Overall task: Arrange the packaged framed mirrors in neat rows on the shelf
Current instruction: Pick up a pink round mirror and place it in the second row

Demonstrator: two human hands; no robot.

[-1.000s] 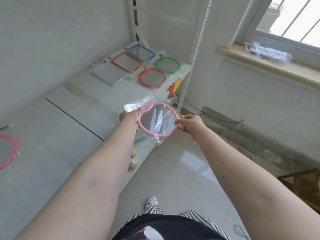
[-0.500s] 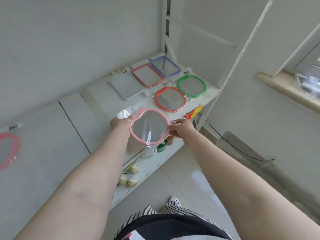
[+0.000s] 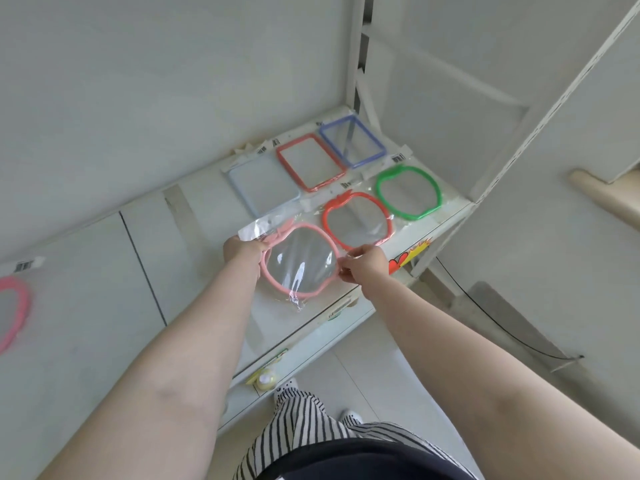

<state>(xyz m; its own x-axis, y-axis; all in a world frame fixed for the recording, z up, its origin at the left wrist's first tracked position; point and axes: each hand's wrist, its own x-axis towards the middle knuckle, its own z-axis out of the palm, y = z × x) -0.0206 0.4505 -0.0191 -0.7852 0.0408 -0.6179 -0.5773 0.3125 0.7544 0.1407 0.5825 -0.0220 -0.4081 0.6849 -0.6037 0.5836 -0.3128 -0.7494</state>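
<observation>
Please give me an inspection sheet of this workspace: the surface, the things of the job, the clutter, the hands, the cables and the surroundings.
Surface: white shelf, two rows of mirrors at its right end.
Job's things: pink apple-shaped mirror in a clear bag, held over the front row beside the red apple-shaped mirror; green apple-shaped mirror further right. Back row: pale blue mirror, red rectangular mirror, blue rectangular mirror. Another pink mirror lies far left.
Clutter: small yellow bottles on the lower shelf.
Hands: left hand grips the frame's left edge; right hand pinches its right edge.
Cables: black cable along the wall.
Surroundings: white walls, tiled floor.
</observation>
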